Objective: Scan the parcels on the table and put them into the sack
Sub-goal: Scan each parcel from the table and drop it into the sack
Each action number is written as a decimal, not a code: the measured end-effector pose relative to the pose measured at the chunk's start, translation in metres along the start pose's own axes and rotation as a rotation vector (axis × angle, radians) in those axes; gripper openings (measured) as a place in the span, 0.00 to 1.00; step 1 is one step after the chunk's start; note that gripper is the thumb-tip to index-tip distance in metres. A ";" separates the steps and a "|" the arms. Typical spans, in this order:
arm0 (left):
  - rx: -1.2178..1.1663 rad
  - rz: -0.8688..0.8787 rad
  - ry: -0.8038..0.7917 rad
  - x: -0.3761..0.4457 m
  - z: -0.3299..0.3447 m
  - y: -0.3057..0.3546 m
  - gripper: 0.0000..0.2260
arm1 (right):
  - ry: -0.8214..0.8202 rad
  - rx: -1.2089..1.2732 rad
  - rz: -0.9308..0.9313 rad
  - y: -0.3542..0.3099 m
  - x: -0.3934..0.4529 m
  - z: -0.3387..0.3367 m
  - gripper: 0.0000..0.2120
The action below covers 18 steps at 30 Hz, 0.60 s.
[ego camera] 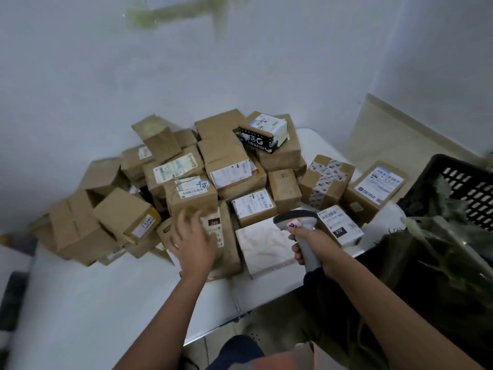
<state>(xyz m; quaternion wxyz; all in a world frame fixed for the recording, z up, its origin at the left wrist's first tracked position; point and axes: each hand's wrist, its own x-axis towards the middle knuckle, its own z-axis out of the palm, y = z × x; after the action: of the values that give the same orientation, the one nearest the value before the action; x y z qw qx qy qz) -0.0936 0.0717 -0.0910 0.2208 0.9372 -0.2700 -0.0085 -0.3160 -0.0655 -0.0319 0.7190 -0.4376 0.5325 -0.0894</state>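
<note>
While gripping scanner (pixel 298 222), right hand (pixel 310 243).

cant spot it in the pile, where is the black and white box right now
In the head view the black and white box sits on top of the brown parcels at the back of the pile, right of centre, near the wall.

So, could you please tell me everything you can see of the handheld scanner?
The scanner is a pale grey pistol-shaped barcode reader that looks like plastic. Its wide head, with a darker band along the top, points away from the person toward the parcels, above a flat white parcel. A small sticker with blue handwriting and a reddish glow sits on the back of the head. The right hand grips its handle, fingers wrapped round it, holding it roughly upright above the table. No cable is visible.
</note>
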 end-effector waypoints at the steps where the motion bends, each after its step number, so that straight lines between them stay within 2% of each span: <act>1: -0.071 -0.142 0.008 0.005 -0.004 -0.009 0.29 | -0.011 -0.008 -0.002 0.000 0.000 0.003 0.14; 2: -0.135 -0.250 0.014 0.010 -0.005 -0.019 0.31 | -0.022 -0.015 -0.002 0.001 -0.001 0.005 0.14; 6: -0.476 -0.341 -0.001 0.029 -0.014 -0.023 0.34 | -0.028 -0.068 0.015 0.001 -0.005 0.010 0.16; 8: -0.632 -0.498 -0.025 0.047 -0.018 -0.012 0.34 | -0.024 -0.093 0.020 -0.002 -0.006 0.012 0.16; 12: -0.702 -0.750 -0.142 0.088 -0.020 -0.004 0.38 | -0.030 -0.111 0.002 -0.013 -0.006 0.015 0.17; 18: -0.885 -0.755 -0.222 0.119 -0.025 -0.005 0.37 | -0.020 -0.087 -0.012 -0.021 -0.002 0.020 0.14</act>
<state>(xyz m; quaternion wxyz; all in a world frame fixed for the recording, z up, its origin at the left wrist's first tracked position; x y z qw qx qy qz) 0.0135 0.0246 -0.0585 0.5427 0.7809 0.0899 -0.2961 -0.2932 -0.0664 -0.0142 0.7040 -0.4725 0.5261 -0.0660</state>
